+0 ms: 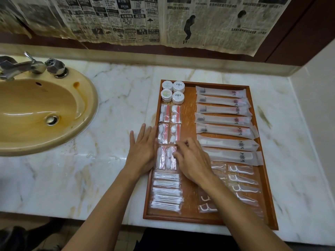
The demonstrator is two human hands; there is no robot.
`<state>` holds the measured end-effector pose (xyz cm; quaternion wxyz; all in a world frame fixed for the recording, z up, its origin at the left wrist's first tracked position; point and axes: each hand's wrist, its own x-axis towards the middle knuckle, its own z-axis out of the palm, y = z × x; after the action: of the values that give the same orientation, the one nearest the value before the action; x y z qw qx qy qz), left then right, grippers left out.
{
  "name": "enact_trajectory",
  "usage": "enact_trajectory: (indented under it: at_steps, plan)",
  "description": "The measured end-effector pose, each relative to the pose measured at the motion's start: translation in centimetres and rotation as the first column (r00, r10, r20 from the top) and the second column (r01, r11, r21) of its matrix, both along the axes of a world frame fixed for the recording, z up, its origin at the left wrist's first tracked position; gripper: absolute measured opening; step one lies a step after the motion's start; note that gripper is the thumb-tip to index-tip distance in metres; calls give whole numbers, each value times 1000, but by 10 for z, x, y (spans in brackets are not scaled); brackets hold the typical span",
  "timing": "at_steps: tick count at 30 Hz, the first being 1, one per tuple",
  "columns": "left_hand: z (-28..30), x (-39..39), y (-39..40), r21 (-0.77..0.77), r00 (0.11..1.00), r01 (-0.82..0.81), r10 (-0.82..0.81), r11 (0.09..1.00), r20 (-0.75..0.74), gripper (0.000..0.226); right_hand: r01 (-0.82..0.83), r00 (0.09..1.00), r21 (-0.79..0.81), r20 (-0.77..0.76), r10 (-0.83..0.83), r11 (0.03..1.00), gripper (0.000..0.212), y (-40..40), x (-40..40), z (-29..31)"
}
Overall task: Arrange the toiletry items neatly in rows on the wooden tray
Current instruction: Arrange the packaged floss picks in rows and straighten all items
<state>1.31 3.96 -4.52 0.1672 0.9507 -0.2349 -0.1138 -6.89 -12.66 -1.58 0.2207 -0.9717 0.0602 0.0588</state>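
**Straightening the last pair of sachets in the left column**

The thing I work on is the nearest pair of clear sachets (pixel 166 157), each with cotton balls and a thin stick inside. They lie on the wooden tray (pixel 188 113), in its left column, below two similar pairs and just above the stack of cotton bud packets (pixel 166 192).

I judge these sachets to be very light and soft, with a smooth plastic film that slides easily on the wood and crinkles under pressure. Pinching the middle would probably only squash the cotton. It seems better to push at the sealed edges with flat fingertips, or to lift by one corner if a sachet must be moved.

My left hand (pixel 143 148) lies flat with the fingers straight and together, along the left rim of the tray, just beside the left sachet; it holds nothing and serves as a fence. My right hand (pixel 192 160) comes from the right with the fingers bent, and the fingertips (pixel 176 153) rest on the right edge of the pair. The picture is blurred there, so I cannot tell if they pinch the film or only press it.

So the pair lies between my two hands.
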Motion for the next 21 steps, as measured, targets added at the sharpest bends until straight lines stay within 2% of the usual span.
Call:
enact_trajectory:
  at_steps: [4,9,14,21]
  plan:
    - [-1,12,-5,12,1000,8,-8,1000,7,88,55,998,-17,33,-54,998,32,-13,28,1]
    - [5,17,-11,-15,1000,13,-13,1000,-24,106,-13,1000,-75,-14,12,997,32,-17,51,-1]
    - [5,16,-13,-34,999,5,-7,999,-36,104,-44,998,-127,-42,39,991,36,-18,56,-8]
    - [8,14,-13,-29,999,13,-14,999,-37,110,-40,999,-99,-31,37,994,29,-18,57,-10]
